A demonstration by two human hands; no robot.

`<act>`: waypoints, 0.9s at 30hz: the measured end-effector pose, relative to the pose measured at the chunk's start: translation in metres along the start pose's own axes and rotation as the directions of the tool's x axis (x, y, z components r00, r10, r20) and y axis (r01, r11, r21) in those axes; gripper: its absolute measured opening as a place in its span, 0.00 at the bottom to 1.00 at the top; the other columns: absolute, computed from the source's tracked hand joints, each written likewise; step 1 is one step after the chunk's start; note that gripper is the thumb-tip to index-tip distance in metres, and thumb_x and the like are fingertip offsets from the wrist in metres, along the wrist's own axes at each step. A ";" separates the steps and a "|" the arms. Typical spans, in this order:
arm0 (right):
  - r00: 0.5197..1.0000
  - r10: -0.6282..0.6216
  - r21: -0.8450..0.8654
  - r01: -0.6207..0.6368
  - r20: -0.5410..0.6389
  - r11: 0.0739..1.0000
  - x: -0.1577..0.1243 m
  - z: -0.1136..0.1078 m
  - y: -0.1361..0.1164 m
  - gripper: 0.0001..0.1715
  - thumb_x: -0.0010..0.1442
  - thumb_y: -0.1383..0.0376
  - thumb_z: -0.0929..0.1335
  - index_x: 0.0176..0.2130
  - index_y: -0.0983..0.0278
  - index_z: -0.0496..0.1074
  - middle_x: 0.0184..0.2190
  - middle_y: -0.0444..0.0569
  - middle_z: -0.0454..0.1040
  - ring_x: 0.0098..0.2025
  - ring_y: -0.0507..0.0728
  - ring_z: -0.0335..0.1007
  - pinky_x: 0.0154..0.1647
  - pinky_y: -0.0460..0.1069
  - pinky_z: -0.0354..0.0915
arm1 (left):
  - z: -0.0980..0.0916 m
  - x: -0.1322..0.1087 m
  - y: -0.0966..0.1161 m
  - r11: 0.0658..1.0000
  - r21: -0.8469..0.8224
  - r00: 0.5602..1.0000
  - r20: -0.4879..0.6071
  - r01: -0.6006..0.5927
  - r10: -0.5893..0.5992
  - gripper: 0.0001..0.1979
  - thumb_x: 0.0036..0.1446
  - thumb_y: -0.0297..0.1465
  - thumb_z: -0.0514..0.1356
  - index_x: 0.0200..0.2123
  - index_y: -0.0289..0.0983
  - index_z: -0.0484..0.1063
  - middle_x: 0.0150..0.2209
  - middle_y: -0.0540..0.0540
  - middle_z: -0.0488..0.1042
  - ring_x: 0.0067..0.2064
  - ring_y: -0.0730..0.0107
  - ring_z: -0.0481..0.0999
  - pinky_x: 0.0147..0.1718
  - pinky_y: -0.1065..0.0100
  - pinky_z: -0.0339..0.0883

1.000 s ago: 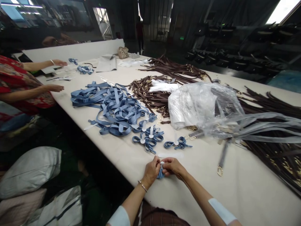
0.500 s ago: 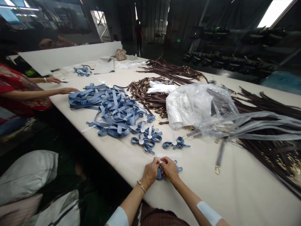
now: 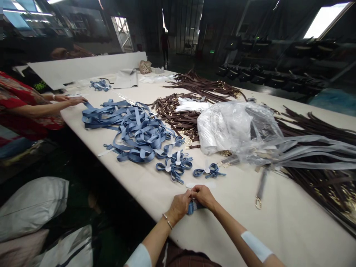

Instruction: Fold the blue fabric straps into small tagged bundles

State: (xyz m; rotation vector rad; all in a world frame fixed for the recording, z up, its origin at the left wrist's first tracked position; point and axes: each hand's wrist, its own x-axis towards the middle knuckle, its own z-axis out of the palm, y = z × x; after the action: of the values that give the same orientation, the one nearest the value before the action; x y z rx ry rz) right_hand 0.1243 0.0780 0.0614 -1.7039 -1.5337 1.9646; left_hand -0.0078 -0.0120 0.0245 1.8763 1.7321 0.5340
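Observation:
At the near table edge, my left hand [image 3: 180,205] is closed round a folded blue strap [image 3: 190,208], which is mostly hidden under the fingers. My right hand [image 3: 203,195] meets it from the other side, its thumb and fingers pinched on a small white tie at the top of the bundle; the fingertips cover most of it. Just beyond my hands lies a loose white tie [image 3: 200,185]. Farther on is a coiled blue strap bundle [image 3: 207,170] bound with a white tie, and left of it several more bound bundles [image 3: 174,168].
A tangled heap of blue straps [image 3: 136,129] covers the table [image 3: 239,218] at left. Clear plastic bags [image 3: 236,126] lie on brown straps [image 3: 178,118] with gold buckles. A co-worker's hand [image 3: 78,100] touches the heap's far end. White sacks [image 3: 36,207] lie on the floor.
My right hand has shifted slightly right, with its wrist turned, while its fingertips stay at the bundle. The co-worker's hand has drawn back left, lifting a blue strap end.

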 end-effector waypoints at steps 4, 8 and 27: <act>0.983 -0.169 -0.002 0.169 -0.075 0.986 -0.007 -0.004 0.002 0.04 0.42 0.67 0.70 0.25 0.64 0.74 0.23 0.43 0.75 0.30 0.53 0.68 0.36 0.46 0.65 | -0.012 0.004 0.001 0.988 0.022 0.985 0.085 -0.151 0.148 0.12 0.61 0.27 0.52 0.48 0.40 0.66 0.36 0.47 0.79 0.36 0.65 0.79 0.33 0.70 0.68; 0.973 -0.226 0.074 0.230 -0.053 0.970 -0.021 -0.010 0.001 0.11 0.44 0.60 0.71 0.28 0.64 0.76 0.25 0.44 0.76 0.31 0.55 0.69 0.37 0.48 0.65 | -0.039 0.013 0.008 0.965 0.043 0.952 0.180 -0.260 0.248 0.16 0.58 0.26 0.55 0.50 0.42 0.65 0.37 0.49 0.79 0.38 0.64 0.78 0.36 0.69 0.67; 0.950 -0.089 0.345 0.195 -0.300 0.918 -0.057 -0.012 0.003 0.25 0.38 0.49 0.75 0.30 0.66 0.77 0.26 0.49 0.76 0.28 0.55 0.67 0.27 0.48 0.61 | -0.059 0.020 0.065 0.972 0.102 0.973 0.122 -0.211 0.198 0.11 0.61 0.22 0.50 0.40 0.39 0.68 0.36 0.46 0.78 0.41 0.63 0.76 0.46 0.63 0.64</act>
State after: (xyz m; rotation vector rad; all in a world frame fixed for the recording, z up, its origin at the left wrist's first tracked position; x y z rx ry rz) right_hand 0.1558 0.0471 0.0990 -1.5745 -1.0746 1.7163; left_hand 0.0092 0.0122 0.1100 2.1386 1.5367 0.4050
